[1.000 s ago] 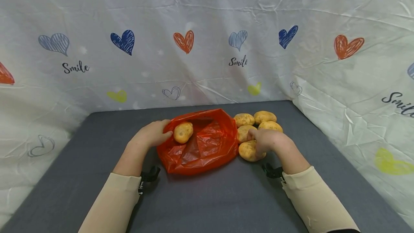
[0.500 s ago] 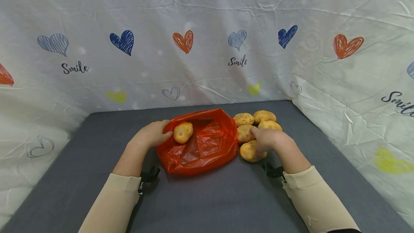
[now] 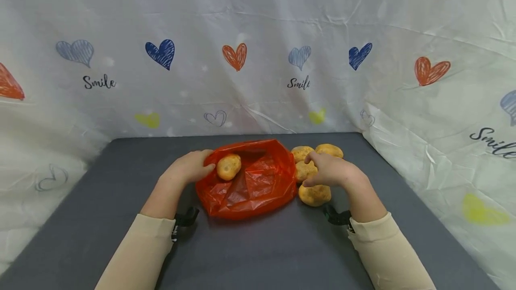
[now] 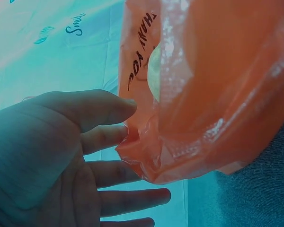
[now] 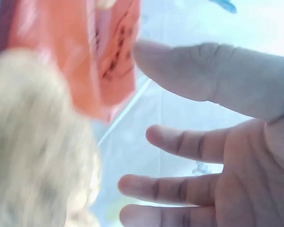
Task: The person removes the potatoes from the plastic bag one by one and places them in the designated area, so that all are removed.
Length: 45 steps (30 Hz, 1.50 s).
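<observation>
A red plastic bag (image 3: 264, 176) lies with its mouth spread in the head view, one potato (image 3: 229, 167) visible at its left side. My left hand (image 3: 189, 167) is at the bag's left rim. In the left wrist view its thumb (image 4: 116, 106) overlaps the bag, the fingertips reach the bag's edge, and the fingers are straight and spread. On the bag's right, my right hand (image 3: 334, 170) hovers over a group of potatoes, fingers apart and holding nothing. Closest to it are a front potato (image 3: 314, 195) and a middle potato (image 3: 305, 172); the hand hides part of the group.
At the back of the group are two more potatoes, a left one (image 3: 301, 153) and a right one (image 3: 329, 150). The dark grey table (image 3: 258, 254) runs back to a white curtain (image 3: 258, 88) printed with hearts. A black strap (image 3: 186, 218) is on the left wrist.
My right hand has come off the front potato and its fingers have spread. That potato shifted slightly right earlier. The head view has tilted up a little; my left hand stays at the bag.
</observation>
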Each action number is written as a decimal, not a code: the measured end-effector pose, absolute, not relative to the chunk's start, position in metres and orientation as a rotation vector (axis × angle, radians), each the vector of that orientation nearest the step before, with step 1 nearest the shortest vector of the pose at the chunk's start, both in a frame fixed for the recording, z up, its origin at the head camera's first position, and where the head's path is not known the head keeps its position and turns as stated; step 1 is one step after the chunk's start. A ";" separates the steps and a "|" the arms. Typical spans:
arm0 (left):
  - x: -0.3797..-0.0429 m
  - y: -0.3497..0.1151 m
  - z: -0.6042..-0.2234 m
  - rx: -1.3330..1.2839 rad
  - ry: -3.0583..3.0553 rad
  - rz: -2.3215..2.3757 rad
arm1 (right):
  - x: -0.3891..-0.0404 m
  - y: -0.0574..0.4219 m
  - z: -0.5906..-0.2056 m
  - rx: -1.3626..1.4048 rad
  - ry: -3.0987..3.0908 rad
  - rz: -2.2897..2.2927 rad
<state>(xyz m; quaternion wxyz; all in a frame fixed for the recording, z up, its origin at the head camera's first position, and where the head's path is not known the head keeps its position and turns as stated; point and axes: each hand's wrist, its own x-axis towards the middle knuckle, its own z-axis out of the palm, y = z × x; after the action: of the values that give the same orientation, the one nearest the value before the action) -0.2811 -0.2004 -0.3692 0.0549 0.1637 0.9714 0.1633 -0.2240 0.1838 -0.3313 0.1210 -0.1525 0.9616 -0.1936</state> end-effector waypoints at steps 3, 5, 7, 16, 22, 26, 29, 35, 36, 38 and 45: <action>-0.281 -0.203 -0.367 0.502 2.954 0.491 | -0.226 0.169 -0.328 -0.529 2.831 -0.609; -0.281 -0.203 -0.366 0.511 2.955 0.498 | -0.226 0.157 -0.324 -0.547 2.844 -0.606; -0.280 -0.204 -0.365 0.518 2.958 0.511 | -0.227 0.144 -0.320 -0.553 2.850 -0.600; -0.277 -0.203 -0.365 0.538 2.948 0.532 | -0.242 0.078 -0.331 -0.704 2.813 -0.719; -0.277 -0.201 -0.366 0.519 2.946 0.513 | -0.264 0.042 -0.375 -0.982 2.754 -0.688; -0.275 -0.200 -0.365 0.530 2.940 0.499 | -0.269 0.032 -0.392 -1.045 2.736 -0.630; -0.276 -0.200 -0.364 0.520 2.942 0.499 | -0.270 0.029 -0.394 -1.034 2.815 -0.557; -0.276 -0.200 -0.360 0.486 2.937 0.511 | -0.272 0.027 -0.393 -0.940 2.952 -0.518; -0.276 -0.199 -0.360 0.486 2.934 0.516 | -0.272 0.027 -0.394 -0.921 2.960 -0.547; -0.276 -0.199 -0.361 0.484 2.932 0.519 | -0.273 0.027 -0.394 -0.889 2.966 -0.596; -0.277 -0.199 -0.364 0.483 2.923 0.508 | -0.271 0.032 -0.392 -0.836 2.971 -0.530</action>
<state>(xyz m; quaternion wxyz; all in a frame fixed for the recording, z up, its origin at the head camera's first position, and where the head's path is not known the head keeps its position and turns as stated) -0.2765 -0.1989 -0.3643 0.0676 0.1603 0.9702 0.1687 -0.2712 0.0321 -0.3924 0.0050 -0.2671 0.9487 -0.1692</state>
